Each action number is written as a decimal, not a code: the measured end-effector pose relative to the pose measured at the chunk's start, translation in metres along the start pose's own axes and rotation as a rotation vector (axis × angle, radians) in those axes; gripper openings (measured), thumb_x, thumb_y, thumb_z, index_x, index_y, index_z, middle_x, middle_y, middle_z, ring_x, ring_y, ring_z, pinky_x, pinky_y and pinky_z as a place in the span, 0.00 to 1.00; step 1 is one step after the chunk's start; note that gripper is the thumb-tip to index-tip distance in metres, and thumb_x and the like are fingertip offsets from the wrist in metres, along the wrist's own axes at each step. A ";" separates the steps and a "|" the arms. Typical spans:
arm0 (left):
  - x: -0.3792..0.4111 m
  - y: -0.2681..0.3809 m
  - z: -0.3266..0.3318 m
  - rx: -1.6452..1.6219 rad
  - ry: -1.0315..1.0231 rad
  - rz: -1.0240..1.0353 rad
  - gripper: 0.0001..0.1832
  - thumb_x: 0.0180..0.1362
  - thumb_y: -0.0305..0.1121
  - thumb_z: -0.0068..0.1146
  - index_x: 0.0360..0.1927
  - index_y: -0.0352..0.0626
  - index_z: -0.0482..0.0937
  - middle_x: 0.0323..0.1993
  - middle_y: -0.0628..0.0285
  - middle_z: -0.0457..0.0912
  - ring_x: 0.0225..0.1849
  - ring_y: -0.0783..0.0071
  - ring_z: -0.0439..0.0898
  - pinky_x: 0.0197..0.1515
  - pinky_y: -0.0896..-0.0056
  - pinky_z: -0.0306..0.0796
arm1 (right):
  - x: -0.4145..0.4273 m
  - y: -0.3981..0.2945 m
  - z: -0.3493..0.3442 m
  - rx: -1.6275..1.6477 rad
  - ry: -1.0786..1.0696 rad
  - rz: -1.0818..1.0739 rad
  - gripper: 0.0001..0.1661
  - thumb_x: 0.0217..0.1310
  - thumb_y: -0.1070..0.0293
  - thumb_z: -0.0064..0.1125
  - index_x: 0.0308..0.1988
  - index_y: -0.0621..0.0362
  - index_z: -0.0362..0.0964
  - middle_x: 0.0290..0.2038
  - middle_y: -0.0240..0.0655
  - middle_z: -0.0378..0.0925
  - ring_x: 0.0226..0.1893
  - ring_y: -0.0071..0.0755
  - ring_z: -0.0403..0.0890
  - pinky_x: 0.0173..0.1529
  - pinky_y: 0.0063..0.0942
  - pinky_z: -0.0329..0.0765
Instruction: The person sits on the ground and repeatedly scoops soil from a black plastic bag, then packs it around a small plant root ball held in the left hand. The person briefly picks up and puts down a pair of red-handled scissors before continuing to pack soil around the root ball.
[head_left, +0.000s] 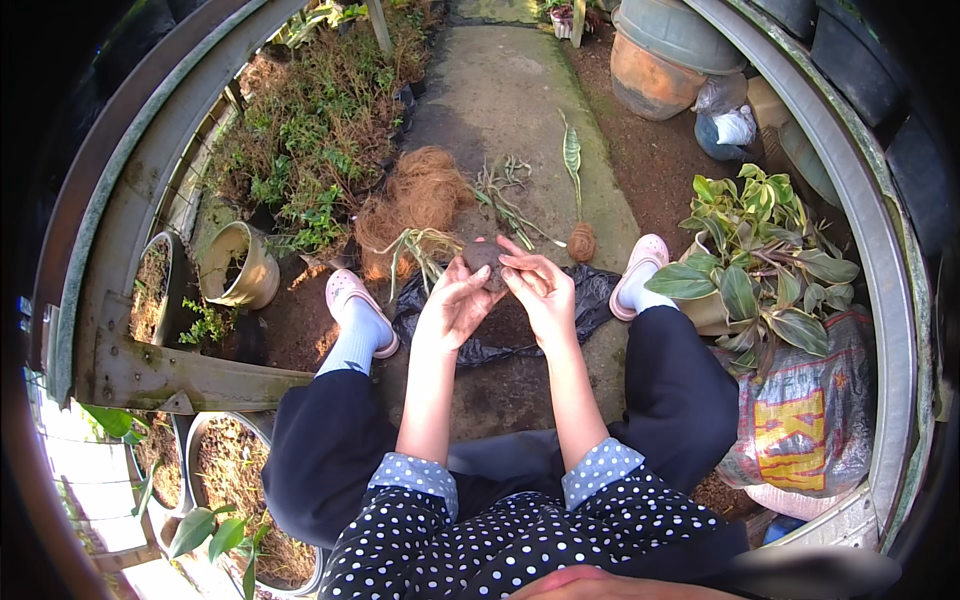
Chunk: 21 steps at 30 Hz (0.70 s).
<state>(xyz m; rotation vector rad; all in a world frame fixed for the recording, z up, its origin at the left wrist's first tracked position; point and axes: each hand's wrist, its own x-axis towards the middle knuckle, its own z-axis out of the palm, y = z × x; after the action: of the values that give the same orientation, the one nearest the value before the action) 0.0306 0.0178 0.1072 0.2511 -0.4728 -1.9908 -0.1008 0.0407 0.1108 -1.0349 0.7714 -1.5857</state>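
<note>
Between both hands, above a black plastic bag (592, 296) holding dark soil (504, 330), is a rounded ball of dark soil (484, 259). My left hand (459, 304) cups its left side, and my right hand (538, 281) presses its right side with the fingertips. A plant with narrow pale-green leaves (411, 244) extends left from the ball; where it joins is hidden. Beyond the hands lies a heap of brown coconut fiber (424, 191). Loose leafy cuttings (504, 199) lie beside it. Farther right, a variegated snake plant leaf (572, 154) stretches out from a fiber-wrapped ball (581, 242).
Dense potted plants (307, 135) line the walkway's left side, near a tilted pale pot (244, 266). On the right are a leafy variegated plant (757, 270), a printed woven sack (802, 409) and large stacked pots (660, 67). A curved metal frame (202, 375) crosses at left.
</note>
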 end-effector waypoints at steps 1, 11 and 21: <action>0.000 -0.001 0.000 0.011 0.004 0.000 0.26 0.55 0.20 0.49 0.57 0.42 0.56 0.56 0.55 0.62 0.58 0.64 0.66 0.59 0.56 0.62 | 0.000 0.002 0.001 -0.007 0.027 -0.013 0.09 0.53 0.84 0.54 0.38 0.68 0.72 0.52 0.53 0.69 0.56 0.36 0.68 0.59 0.28 0.66; -0.001 -0.001 0.004 0.009 0.020 0.043 0.22 0.56 0.20 0.47 0.54 0.41 0.59 0.51 0.56 0.68 0.55 0.66 0.68 0.58 0.59 0.63 | 0.002 -0.002 0.005 -0.088 0.028 -0.015 0.11 0.55 0.80 0.55 0.41 0.71 0.72 0.53 0.51 0.69 0.54 0.35 0.70 0.55 0.27 0.69; 0.003 -0.011 0.005 0.002 0.083 0.048 0.18 0.58 0.21 0.46 0.52 0.42 0.62 0.49 0.58 0.71 0.53 0.68 0.71 0.55 0.61 0.66 | 0.004 0.010 0.002 -0.118 0.088 -0.047 0.10 0.55 0.80 0.55 0.40 0.71 0.73 0.53 0.53 0.68 0.53 0.35 0.71 0.55 0.27 0.70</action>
<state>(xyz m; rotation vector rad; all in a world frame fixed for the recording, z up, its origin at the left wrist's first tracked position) 0.0181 0.0211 0.1071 0.3192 -0.4240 -1.9251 -0.0950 0.0343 0.1039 -1.0801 0.9156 -1.6510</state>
